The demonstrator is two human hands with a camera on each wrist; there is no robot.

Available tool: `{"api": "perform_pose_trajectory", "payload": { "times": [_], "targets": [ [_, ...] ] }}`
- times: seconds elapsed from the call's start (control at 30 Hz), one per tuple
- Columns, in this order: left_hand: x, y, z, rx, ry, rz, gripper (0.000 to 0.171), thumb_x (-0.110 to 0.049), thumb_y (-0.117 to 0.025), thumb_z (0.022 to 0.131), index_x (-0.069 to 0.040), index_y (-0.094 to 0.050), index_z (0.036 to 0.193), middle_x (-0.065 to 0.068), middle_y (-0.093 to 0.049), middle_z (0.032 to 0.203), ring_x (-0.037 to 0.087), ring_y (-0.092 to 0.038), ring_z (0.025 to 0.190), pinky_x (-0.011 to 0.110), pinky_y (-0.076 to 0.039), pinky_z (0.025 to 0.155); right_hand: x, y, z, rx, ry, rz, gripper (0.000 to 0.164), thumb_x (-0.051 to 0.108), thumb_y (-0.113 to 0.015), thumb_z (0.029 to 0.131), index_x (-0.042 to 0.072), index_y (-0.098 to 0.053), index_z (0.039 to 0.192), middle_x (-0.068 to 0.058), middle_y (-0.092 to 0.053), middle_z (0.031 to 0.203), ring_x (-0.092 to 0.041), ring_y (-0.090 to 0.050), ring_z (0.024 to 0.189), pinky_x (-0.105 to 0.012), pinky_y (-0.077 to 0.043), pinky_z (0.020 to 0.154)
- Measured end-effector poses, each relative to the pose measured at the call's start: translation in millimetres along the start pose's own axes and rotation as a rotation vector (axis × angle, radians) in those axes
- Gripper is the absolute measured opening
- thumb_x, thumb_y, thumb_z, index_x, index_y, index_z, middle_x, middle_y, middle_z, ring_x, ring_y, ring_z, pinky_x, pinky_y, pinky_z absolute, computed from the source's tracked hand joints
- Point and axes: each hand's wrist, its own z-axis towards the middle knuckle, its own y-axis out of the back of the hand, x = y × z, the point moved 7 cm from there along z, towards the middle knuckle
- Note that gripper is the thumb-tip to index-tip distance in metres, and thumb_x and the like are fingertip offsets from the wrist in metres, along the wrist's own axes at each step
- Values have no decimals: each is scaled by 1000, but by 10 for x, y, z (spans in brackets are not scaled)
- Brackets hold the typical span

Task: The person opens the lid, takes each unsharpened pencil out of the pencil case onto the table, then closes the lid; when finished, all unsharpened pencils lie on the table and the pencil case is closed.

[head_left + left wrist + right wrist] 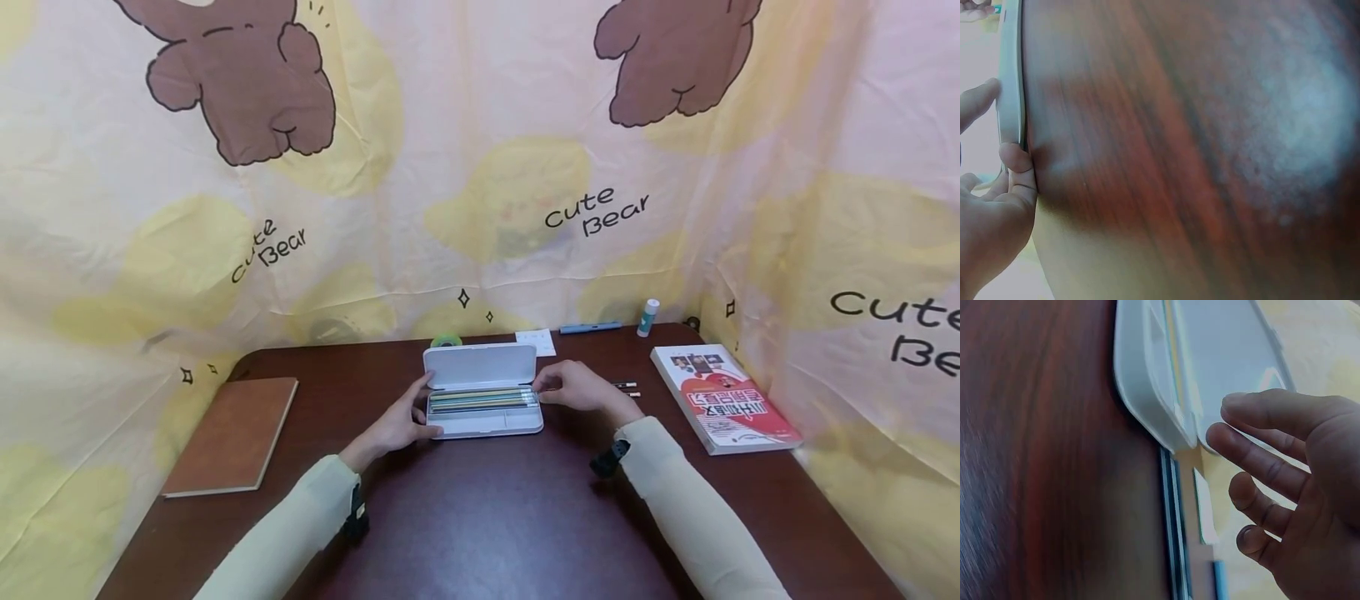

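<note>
An open white pencil case (468, 424) lies on the dark wooden table, its lid (480, 367) tilted up at the back. Several pencils (480, 400) lie side by side in its rear part. The left hand (393, 423) grips the case's left end; its thumb (1017, 157) presses the front corner, with the other fingers farther back. By the case's right end is the right hand (579, 387). In the right wrist view that hand (1310, 462) has loosely bent fingers and nothing between them. Dark pencils (628, 388) lie beyond it, partly hidden by the hand.
To the left lies a brown notebook (234, 433); a thick red-and-white book (726, 400) is at the right. Along the back edge are a green tape roll (447, 341), a white card (536, 342), a blue pen (591, 327) and an upright glue stick (648, 318). A printed curtain hangs behind.
</note>
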Motion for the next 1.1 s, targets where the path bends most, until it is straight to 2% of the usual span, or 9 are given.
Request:
{"api": "perform_pose_trajectory", "payload": {
  "times": [0.2, 0.47, 0.77, 1.1],
  "targets": [
    [7, -2, 9, 6, 0, 5, 105, -14, -84, 80, -29, -18, 160, 13, -48, 146, 18, -55, 81, 31, -52, 62, 117, -165, 89, 11, 48, -60, 11, 18, -73, 90, 19, -77, 100, 8, -74, 100, -12, -59, 89, -34, -48, 83],
    [-12, 12, 0, 7, -7, 18, 105, -14, -84, 80, -29, -17, 160, 13, -49, 146, 18, -55, 82, 31, -52, 62, 180, -313, 153, 22, 53, -94, 11, 18, -74, 89, 19, -79, 99, 8, -73, 96, -11, -58, 85, -33, -48, 83],
    [-1, 29, -10, 12, -13, 11, 106, -15, -85, 80, -29, -17, 160, 13, -49, 146, 18, -55, 83, 31, -52, 63, 217, -370, 191, 19, 38, -126, 12, 16, -76, 88, 20, -80, 98, 9, -72, 90, -11, -55, 81, -31, -47, 77],
    [3, 23, 5, 23, -34, 7, 107, -12, -85, 79, -28, -16, 160, 16, -48, 147, 18, -55, 81, 30, -51, 62, 275, -360, 185, 10, 56, -144, 7, 13, -77, 86, 19, -77, 90, 10, -68, 81, -9, -55, 77, -29, -47, 74]
  ]
}}
